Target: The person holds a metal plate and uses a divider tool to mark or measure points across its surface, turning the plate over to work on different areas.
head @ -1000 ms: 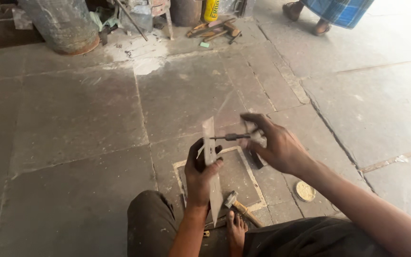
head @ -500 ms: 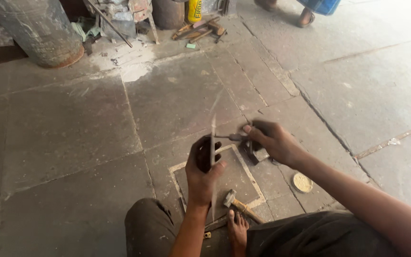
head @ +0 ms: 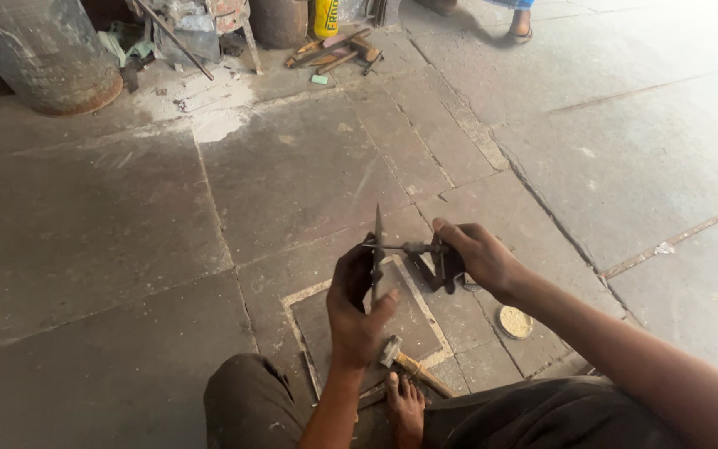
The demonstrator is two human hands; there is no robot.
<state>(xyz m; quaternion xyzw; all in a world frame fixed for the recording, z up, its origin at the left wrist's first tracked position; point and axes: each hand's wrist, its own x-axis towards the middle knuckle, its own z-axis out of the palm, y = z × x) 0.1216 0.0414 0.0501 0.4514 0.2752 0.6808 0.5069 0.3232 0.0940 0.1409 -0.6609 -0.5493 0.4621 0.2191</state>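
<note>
hammer (head: pixel 400 359) on slab (head: pixel 334 324) before foot (head: pixel 406 409) | dish (head: pixel 514 322) right | drum (head: pixel 43 50) far left

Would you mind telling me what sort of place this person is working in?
Probably a floor-level metalworking workshop: bare stone slab floor, a hammer by the foot, loose tools and a large metal drum beyond.

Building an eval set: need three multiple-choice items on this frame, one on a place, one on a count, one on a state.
1. Where does the hammer lie?
A. on the floor by the bare foot
B. against the metal drum
C. in the right hand

2. How many hands grip the work?
A. none
B. one
C. two

3. How does the thin metal plate stand?
A. flat on the floor
B. upright, edge toward the camera
C. rolled into a tube

Answers: 1 A, its head sits just above the toes. 2 C, the left hand holds the plate, the right hand the hand tool. 3 B, it shows as a narrow vertical sliver.
</note>
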